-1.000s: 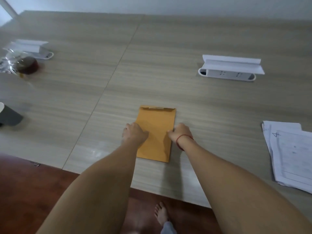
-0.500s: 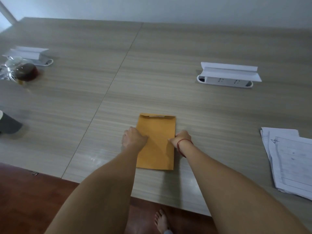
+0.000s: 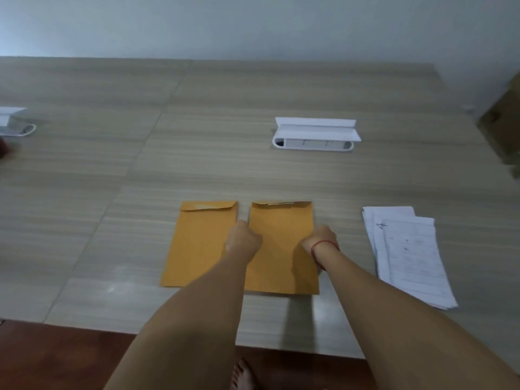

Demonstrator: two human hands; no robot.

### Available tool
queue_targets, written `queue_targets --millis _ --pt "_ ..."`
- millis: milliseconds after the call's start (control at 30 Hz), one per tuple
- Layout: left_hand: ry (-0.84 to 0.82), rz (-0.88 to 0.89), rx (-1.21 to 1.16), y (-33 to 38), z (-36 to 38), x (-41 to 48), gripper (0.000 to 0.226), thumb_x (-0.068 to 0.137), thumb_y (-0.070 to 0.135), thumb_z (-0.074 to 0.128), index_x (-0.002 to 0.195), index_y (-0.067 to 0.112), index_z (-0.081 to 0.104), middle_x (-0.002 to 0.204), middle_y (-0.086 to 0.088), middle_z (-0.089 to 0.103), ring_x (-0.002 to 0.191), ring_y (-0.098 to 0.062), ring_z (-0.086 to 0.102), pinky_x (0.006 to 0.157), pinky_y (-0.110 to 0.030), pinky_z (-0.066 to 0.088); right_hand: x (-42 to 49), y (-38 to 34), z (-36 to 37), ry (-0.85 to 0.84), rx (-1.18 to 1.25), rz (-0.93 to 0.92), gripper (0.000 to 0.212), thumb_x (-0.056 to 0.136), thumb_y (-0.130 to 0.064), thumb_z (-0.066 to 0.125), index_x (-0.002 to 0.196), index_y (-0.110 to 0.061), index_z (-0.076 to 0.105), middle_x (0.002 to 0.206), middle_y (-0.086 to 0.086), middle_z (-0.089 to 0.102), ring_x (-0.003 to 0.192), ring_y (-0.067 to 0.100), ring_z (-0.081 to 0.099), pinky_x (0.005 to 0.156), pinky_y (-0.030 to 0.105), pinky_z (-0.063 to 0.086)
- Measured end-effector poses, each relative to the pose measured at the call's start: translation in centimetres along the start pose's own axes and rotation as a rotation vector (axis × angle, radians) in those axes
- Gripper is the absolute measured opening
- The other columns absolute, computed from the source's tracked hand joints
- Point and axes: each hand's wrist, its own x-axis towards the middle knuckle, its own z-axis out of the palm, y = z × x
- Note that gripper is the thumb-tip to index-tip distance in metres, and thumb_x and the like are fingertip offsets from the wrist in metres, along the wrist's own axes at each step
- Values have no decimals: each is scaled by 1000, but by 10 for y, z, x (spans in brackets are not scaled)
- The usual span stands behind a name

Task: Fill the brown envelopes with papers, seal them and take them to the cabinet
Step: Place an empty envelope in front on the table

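Observation:
Two brown envelopes lie side by side near the front edge of the wooden table [image 3: 253, 170]. The left envelope [image 3: 197, 243] has its flap folded down. The right envelope [image 3: 281, 249] shows a metal strip at its top edge. My left hand [image 3: 243, 240] rests with curled fingers on the right envelope's left edge, between the two envelopes. My right hand [image 3: 319, 237], with a red string on the wrist, grips its right edge. A stack of written papers [image 3: 408, 254] lies to the right, apart from the envelopes.
A white socket strip with a raised lid [image 3: 315, 136] sits further back on the table. A second white one [image 3: 14, 122] is at the far left edge. A brown box-like shape [image 3: 503, 122] stands at the right. My bare foot [image 3: 242, 375] shows below the table edge.
One envelope was in view before; now two lie side by side, the one under my hands shifted right off the other. The view has swung right.

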Motion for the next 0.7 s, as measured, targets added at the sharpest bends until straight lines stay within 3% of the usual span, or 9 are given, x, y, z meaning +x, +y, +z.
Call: queue_targets --millis 100,267,467,600,700 --pt "18 20 11 11 28 -9 21 89 25 61 92 9 48 94 -8 57 79 -23 54 64 -30 46 6 25 -20 3 -11 19 13 84 0 53 77 -11 55 78 5 57 68 22 55 64 28 44" --pt "53 27 72 27 62 -28 23 88 15 63 78 11 43 71 -1 46 58 -12 44 53 -27 40 13 64 -33 18 -93 24 16 87 1 52 95 -10 61 104 11 66 89 27 63 70 30 46" --pt "118 50 150 33 77 -37 19 86 13 64 86 10 45 92 -7 53 79 -20 51 65 -27 45 18 85 -35 82 -205 -93 22 84 -7 56 106 -12 60 112 10 62 101 29 63 80 34 54" --pt "108 197 172 39 83 -26 35 89 19 61 121 10 49 120 -9 50 106 -25 54 84 -34 48 29 84 -37 24 -239 -262 28 88 -15 58 115 -15 56 118 9 56 106 28 58 81 31 50" --pt "95 261 179 47 86 -15 47 90 21 59 132 14 42 126 -8 49 111 -26 54 89 -36 48 41 77 -37 -35 -248 -358 42 92 -16 55 132 -18 46 127 11 50 114 29 54 91 37 49"
